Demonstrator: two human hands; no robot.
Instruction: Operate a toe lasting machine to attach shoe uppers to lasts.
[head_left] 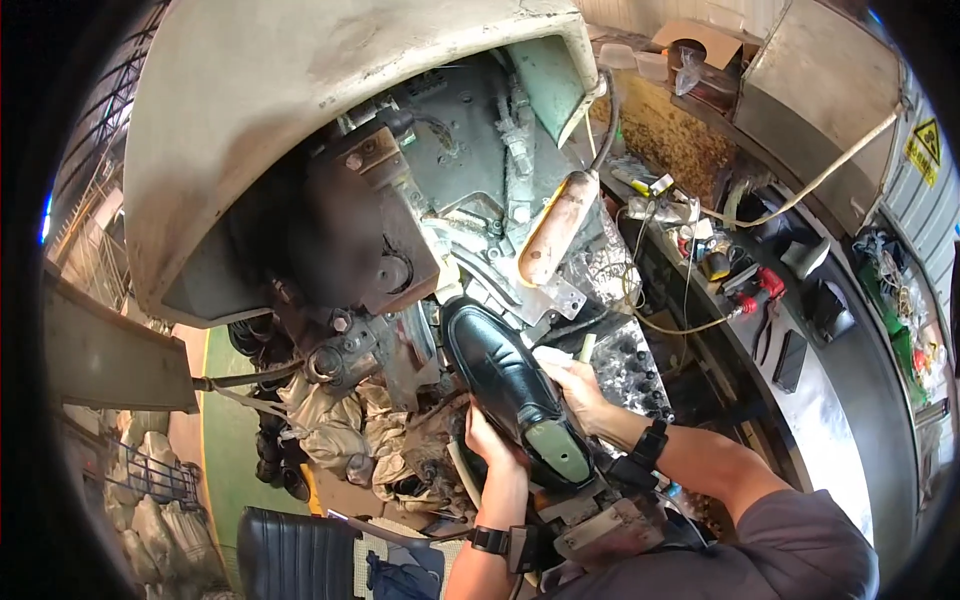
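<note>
A black leather shoe (500, 365) sits tilted between my hands, its toe pointing up toward the machine and its heel toward me. A pale green shoe last (558, 450) fills its opening. My left hand (495, 440) is closed round the shoe's left side near the heel, its fingers partly hidden underneath. My right hand (580, 392) grips the opposite side, with something small and white (553, 356) at its fingertips; I cannot make out whether that is cloth or a finger cover. The toe lies close to the metal parts of the machine head (480, 275).
A large pale machine hood (330, 60) arches over the work. An orange-brown handle-like box (558, 228) hangs from a cable. To the right, a bench (830, 420) bears tools and a red air tool (765, 288). Cloth bundles (335, 430) and a black chair (295, 555) are at left.
</note>
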